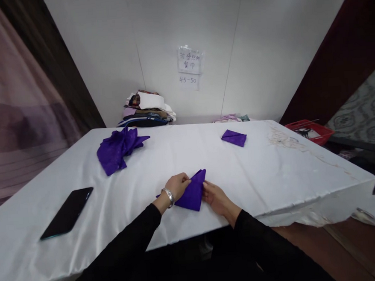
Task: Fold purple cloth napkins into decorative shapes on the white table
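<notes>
A purple cloth napkin (193, 195), folded into a pointed shape, lies on the white-covered table in front of me. My left hand (177, 185), with a silver bracelet at the wrist, pinches the napkin's upper left edge between thumb and fingers. At its right edge my right hand (214, 196) grips the cloth, its fingertips partly hidden by the fold. A small purple tip of cloth sticks out left of my left wrist. Farther back on the right sits a flat folded purple napkin (234, 138). A loose heap of purple napkins (119, 148) rests at the back left.
A dark phone or tablet (67, 212) lies on the left of the white tablecloth (188, 144). Behind the table's far edge are stacked clothes (148, 109). A handwritten paper sign (189, 63) is on the wall. A red basket (312, 131) stands beyond the right edge.
</notes>
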Motion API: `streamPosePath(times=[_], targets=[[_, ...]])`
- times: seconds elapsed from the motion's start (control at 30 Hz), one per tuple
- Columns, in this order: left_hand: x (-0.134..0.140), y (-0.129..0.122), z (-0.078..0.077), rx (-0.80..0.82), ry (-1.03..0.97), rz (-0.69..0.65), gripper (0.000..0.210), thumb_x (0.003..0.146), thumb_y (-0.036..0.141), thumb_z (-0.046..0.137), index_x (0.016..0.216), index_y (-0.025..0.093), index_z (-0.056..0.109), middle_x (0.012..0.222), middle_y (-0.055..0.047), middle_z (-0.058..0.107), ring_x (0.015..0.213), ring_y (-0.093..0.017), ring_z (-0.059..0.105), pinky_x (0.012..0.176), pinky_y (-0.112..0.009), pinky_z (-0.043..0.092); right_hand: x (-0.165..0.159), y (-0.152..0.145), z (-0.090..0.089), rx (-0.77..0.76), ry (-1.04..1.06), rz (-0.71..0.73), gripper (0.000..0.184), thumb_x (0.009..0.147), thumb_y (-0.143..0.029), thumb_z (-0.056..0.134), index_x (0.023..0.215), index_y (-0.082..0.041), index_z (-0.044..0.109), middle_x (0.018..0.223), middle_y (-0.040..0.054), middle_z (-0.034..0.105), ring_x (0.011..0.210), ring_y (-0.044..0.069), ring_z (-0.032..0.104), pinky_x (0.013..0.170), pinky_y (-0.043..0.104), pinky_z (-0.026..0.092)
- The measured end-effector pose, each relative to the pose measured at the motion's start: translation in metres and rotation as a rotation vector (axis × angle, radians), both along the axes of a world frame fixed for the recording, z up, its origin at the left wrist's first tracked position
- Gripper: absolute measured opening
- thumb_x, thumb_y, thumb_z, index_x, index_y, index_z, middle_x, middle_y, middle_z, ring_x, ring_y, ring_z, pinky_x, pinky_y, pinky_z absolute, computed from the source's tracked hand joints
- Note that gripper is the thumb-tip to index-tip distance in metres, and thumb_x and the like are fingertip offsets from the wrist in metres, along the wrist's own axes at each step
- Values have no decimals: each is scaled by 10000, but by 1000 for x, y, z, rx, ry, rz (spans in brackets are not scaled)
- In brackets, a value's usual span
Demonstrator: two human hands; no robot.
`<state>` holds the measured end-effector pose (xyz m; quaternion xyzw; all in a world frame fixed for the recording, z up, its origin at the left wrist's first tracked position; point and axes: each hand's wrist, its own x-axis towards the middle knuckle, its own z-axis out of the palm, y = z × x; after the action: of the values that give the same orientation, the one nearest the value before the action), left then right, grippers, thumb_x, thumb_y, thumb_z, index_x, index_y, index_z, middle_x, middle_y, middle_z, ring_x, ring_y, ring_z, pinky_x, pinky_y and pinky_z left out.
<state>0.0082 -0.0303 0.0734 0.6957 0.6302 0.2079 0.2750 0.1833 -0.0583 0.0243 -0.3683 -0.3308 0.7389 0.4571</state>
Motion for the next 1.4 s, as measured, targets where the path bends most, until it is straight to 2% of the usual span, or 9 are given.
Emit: streamPosePath(times=[0.13,0.23,0.37,0.5,0.63,0.8,1.0,1.2,1.4], targets=[[-2,0,24,44,-35,-78,183,768,341,497,755,198,610,691,9,636,668,-143,567,610,-248,384,-5,2,5,38,140,125,349,757,-401,630,1003,-155,601,916,57,675,793,168,627,763,311,480],[-1,4,27,21,-98,-131,179,740,348,501,714,194,588,639,21,608,618,-137,545,585,-248,380,-7,6,9,57,201,121,324,744,-358,648,989,-150,607,893,54,677,786,172,626,747,307,478],[7,12,20,-67,-252,-189,206,707,377,510,730,179,560,608,31,559,577,-122,504,555,-242,374,-2,8,12,25,249,109,324,718,-321,669,984,-145,611,847,56,682,798,191,633,746,318,477],[16,20,11,-174,-341,-250,360,678,462,536,892,174,565,594,51,519,551,-111,476,533,-237,361,9,10,10,-71,225,82,283,670,-229,707,926,-141,624,792,45,683,752,173,636,734,294,469],[13,32,3,-276,-418,-331,467,622,512,610,940,171,589,680,24,591,637,-127,540,601,-247,412,19,18,10,-130,177,28,247,674,-207,700,898,-129,633,771,45,682,725,165,636,743,291,468],[-13,56,-25,-339,-423,-221,422,612,523,615,850,175,614,792,-17,654,755,-165,594,691,-277,458,34,42,6,-155,109,-107,196,708,-225,671,876,-133,629,798,61,689,755,189,646,753,321,489],[-20,65,-68,-1,-261,131,407,785,461,438,1029,163,569,834,-45,645,763,-174,601,722,-304,468,48,110,-4,-46,108,-404,215,747,-279,635,937,-183,606,967,59,682,889,195,640,790,334,513],[-10,53,-71,78,-53,104,260,835,360,404,964,240,595,919,-6,664,830,-151,611,773,-263,453,57,206,-6,18,64,-587,235,832,-302,506,1019,-176,574,966,64,677,953,184,621,841,368,504],[-14,58,-77,72,-38,99,256,824,391,398,902,280,615,889,22,672,812,-162,615,744,-266,463,66,288,-7,269,-320,-677,345,934,-368,296,1141,-199,514,1021,62,646,998,167,590,861,371,488]])
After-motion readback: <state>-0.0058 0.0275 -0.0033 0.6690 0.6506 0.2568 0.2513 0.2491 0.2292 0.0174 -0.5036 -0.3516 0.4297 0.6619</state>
